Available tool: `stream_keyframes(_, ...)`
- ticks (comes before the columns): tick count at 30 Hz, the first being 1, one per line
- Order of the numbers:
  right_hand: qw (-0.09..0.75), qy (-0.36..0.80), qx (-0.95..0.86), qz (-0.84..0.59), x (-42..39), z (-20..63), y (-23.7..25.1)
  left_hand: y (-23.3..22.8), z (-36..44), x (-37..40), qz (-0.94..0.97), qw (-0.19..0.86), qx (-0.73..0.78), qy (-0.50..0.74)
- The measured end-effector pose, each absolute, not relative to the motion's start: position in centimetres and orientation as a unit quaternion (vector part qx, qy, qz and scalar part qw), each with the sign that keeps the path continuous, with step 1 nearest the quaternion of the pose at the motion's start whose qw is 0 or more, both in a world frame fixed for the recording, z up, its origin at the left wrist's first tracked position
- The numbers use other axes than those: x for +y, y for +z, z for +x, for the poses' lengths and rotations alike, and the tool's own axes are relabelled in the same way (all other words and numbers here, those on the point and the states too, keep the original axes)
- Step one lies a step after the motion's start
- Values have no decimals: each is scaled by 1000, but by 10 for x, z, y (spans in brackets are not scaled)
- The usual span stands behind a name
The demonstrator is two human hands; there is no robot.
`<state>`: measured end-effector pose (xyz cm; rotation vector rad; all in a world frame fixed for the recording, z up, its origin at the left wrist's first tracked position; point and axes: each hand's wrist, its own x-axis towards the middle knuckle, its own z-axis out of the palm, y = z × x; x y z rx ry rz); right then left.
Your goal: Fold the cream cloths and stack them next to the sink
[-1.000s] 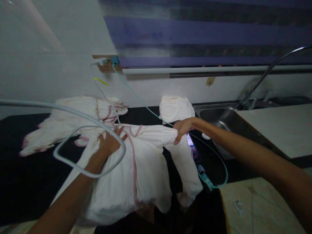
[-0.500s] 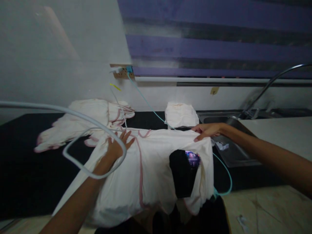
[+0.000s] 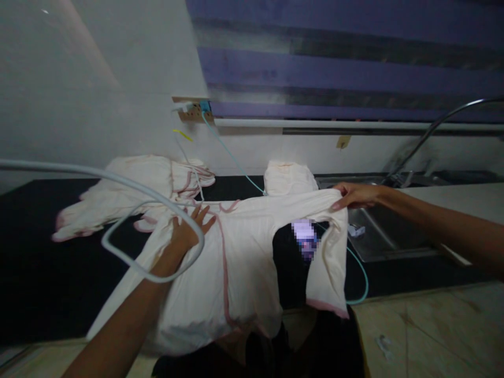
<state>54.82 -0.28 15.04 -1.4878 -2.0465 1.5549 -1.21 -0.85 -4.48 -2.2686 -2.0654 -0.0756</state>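
A white long-sleeved garment with pink trim point(image 3: 250, 262) lies spread on the black counter, its lower part hanging over the front edge. My left hand point(image 3: 188, 228) lies on it near the neckline, fingers spread. Higher on the right, my right hand point(image 3: 356, 196) pinches the top of one sleeve and holds it raised; the cuff hangs down. Between that sleeve and the body of the garment, a phone with a lit screen point(image 3: 304, 239) shows on the counter. A thick pale cable point(image 3: 157, 197) loops in front of my left forearm.
Behind on the left is a heap of similar pink-trimmed clothes point(image 3: 134, 184). A folded white cloth bundle point(image 3: 289, 178) sits by the wall. To the right are a metal sink point(image 3: 378, 231) and a curved tap point(image 3: 429, 128). A turquoise cable point(image 3: 232, 155) runs from the wall socket point(image 3: 192, 111).
My right hand has moved right and up, pulling the sleeve outward so its pink cuff now hangs in view. More of the phone's screen shows. My left hand has stayed on the garment.
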Motion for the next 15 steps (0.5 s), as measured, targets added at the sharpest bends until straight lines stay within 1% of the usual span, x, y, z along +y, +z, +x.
stream_keyframes(3,57,568,-614,-545,-5,567,161,-44,-5,-12,-728,36,-683,-39)
stream_keyframes(6,-4,554,-561,-615,-4,589,179,-43,7,-17,-728,27,-683,-55)
stream_keyframes(9,-66,528,-567,-628,2,613,197,-44,17,-19,-745,22,-665,-49)
stream_keyframes(11,-63,494,-585,-641,8,629,206,-44,18,-18,-756,26,-653,-41)
stream_keyframes(15,5,451,-616,-646,18,672,211,-46,15,-11,-753,40,-656,-41)
